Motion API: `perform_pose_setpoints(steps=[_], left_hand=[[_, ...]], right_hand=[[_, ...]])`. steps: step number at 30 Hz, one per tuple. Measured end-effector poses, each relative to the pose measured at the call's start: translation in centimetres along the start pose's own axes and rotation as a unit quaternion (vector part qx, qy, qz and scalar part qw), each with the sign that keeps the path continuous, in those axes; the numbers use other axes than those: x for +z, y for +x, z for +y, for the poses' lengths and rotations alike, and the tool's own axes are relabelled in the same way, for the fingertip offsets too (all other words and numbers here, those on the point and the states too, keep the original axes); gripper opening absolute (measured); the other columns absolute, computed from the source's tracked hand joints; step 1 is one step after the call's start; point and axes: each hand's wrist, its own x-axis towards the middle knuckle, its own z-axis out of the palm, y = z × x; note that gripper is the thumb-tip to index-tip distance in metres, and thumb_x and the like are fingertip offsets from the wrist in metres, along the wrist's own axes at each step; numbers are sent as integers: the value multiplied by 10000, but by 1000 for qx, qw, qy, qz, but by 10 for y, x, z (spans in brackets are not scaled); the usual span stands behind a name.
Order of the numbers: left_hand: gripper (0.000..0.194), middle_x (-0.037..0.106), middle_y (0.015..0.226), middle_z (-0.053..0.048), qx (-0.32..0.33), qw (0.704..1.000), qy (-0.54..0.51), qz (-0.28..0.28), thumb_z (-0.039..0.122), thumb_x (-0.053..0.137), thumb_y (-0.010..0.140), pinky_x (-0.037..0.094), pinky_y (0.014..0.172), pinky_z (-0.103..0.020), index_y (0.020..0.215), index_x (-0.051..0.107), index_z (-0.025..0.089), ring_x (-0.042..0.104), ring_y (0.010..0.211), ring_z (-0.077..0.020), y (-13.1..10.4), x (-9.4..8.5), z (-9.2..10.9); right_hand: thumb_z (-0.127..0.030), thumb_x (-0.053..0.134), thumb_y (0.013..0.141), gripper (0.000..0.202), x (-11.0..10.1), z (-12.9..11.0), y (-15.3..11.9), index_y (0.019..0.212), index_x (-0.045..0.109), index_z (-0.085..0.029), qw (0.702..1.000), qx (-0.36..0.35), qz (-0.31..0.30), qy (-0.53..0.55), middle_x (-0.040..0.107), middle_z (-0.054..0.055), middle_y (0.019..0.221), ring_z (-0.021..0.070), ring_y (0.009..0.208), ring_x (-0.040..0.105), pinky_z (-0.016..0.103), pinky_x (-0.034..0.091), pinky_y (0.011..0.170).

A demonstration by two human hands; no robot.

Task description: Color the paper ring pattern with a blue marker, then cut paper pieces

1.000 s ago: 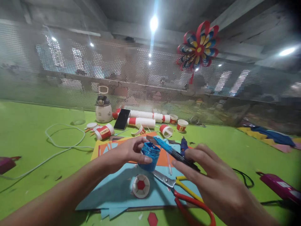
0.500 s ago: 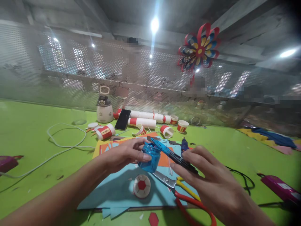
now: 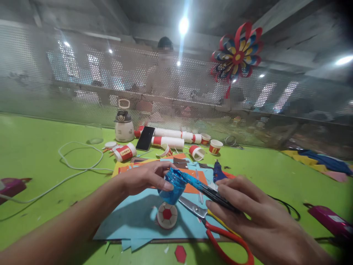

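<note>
Over the light blue paper (image 3: pixel 124 221), the left hand (image 3: pixel 146 177) is holding a clear jar (image 3: pixel 173 188) smeared with blue paint, its thumb pressing the near side and its fingers curling round the rim, so the hand is standing only as wide as the jar. The jar is leaning to the right, mouth upward; whether its base is touching anything, I cannot tell. From the other side, the right hand (image 3: pixel 261 211) is pinching a black-handled tool (image 3: pixel 211 191) between thumb and fingers, nearly closed on it, and the tool's blue-coated end is meeting the jar's mouth. Just below the jar, nearer the wearer, a round white piece (image 3: pixel 167 214) with a red hexagon on top is sitting on the paper. Scissors (image 3: pixel 196 209) with red and yellow handles are lying between that piece and the right hand, blades pointing to the jar. A loose red hexagon (image 3: pixel 180 254) is lying at the near edge, on the green table (image 3: pixel 46 129). Beyond the hands, orange paper (image 3: pixel 203 175) is showing, and a dark blue glue gun (image 3: pixel 217 171) is resting behind the tool. Farther back, a tipped red-and-white cup (image 3: pixel 125 152) is lying near a black phone (image 3: pixel 145 138), which is leaning against white tubes (image 3: pixel 168 142), while a pale bottle (image 3: pixel 124 129) is standing upright to the left.
</note>
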Motion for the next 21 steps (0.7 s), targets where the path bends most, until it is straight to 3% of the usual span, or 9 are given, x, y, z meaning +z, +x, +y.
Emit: perform_pose_setpoints(steps=[4,13,18,21], left_hand=[[501,607,858,-40,-10,1000,12,-5,293,819,601,379,663,-290,1010,581,125,534,770,-171,0,-3,1],[503,614,890,-45,-3,1000,27,-3,282,823,613,409,702,-317,1018,557,148,552,806,-190,0,-10,2],[510,628,935,-47,11,999,40,-9,265,818,632,438,749,-343,1049,540,172,572,865,-211,0,-9,1],[501,634,948,-58,16,997,74,-1,264,825,626,444,750,-339,1033,554,156,574,877,-214,1,-9,-1]], right_hand=[[-213,498,972,250,2,2,-6,943,742,-255,1000,12,-17,9,686,36,978,179,862,647,248,581,690],[-155,508,951,237,-6,-2,-2,932,725,-248,1000,12,10,-7,689,30,910,172,819,632,239,549,641],[-136,497,946,251,-9,3,-5,994,716,-249,998,-60,25,-26,684,60,949,211,902,616,301,536,714],[-141,517,932,249,-7,6,-7,1013,725,-252,997,-59,31,-36,677,72,957,222,914,611,312,530,711]])
